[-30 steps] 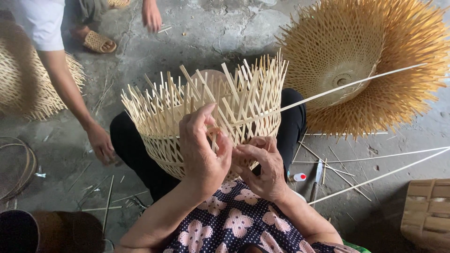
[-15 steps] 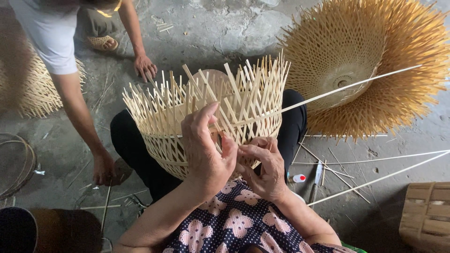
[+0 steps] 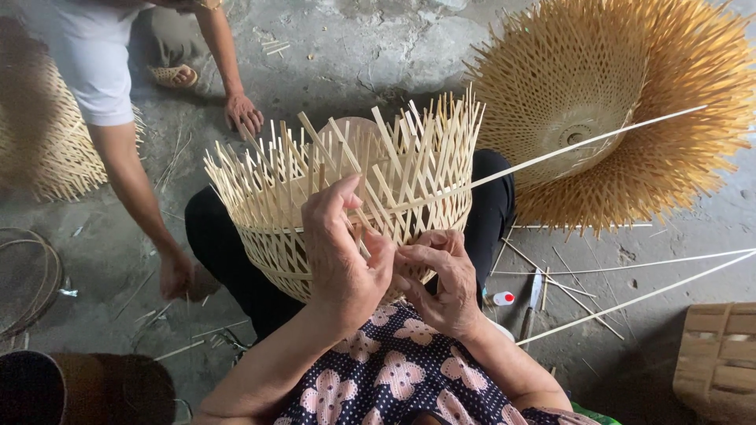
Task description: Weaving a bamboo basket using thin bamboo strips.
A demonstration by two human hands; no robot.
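Note:
A half-woven bamboo basket rests on my lap, with loose upright strips fanning out at its top. My left hand presses against the near wall of the basket, fingers curled over the strips. My right hand is right beside it, pinching a bamboo strip at the basket's rim. A long thin bamboo strip runs from the basket out to the upper right.
A large woven bamboo piece lies at the upper right. Another person in a white shirt crouches at the upper left, with one hand and the other hand on the concrete floor. Loose strips, a knife and a wooden crate lie at the right.
The other person has leaned further in, and their hands have shifted on the floor. My hands stay at the basket rim, fingers working slightly on the strips.

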